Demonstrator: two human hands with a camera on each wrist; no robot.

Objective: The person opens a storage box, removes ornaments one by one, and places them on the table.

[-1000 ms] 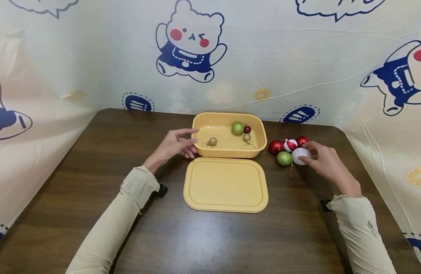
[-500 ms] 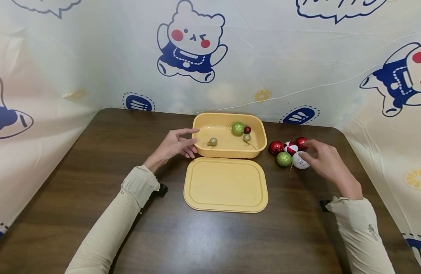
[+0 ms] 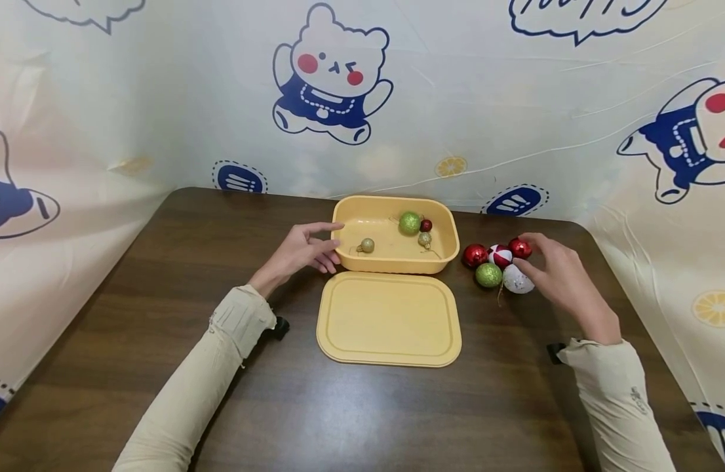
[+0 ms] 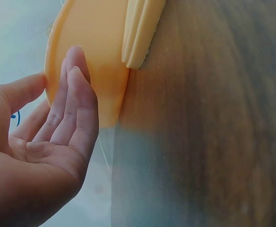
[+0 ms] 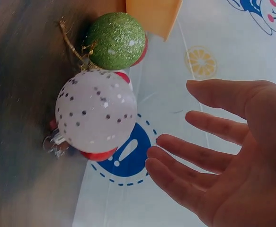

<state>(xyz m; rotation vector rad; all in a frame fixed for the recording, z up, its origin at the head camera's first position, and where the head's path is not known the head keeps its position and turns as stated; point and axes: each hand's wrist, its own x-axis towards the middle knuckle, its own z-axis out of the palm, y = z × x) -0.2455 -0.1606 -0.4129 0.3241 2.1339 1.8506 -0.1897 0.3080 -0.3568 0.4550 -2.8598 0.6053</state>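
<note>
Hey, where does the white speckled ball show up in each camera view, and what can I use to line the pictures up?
Head: the white speckled ball is right of center, at the cluster's lower right.
Left wrist: not in the picture.
Right wrist: the white speckled ball is left of center, below a green ball.
Shared landmark: the yellow box, near the middle, upper left and cut off at the top edge, respectively.

The head view looks forward and down from above and behind the left hand [image 3: 303,248] and right hand [image 3: 558,275], well back from both. The left wrist view, tipped sideways, looks closely past the left hand to the box [image 4: 93,33]; the right one, likewise tipped, faces the white ball [image 5: 96,111] before the right hand, and the head view shares both.
</note>
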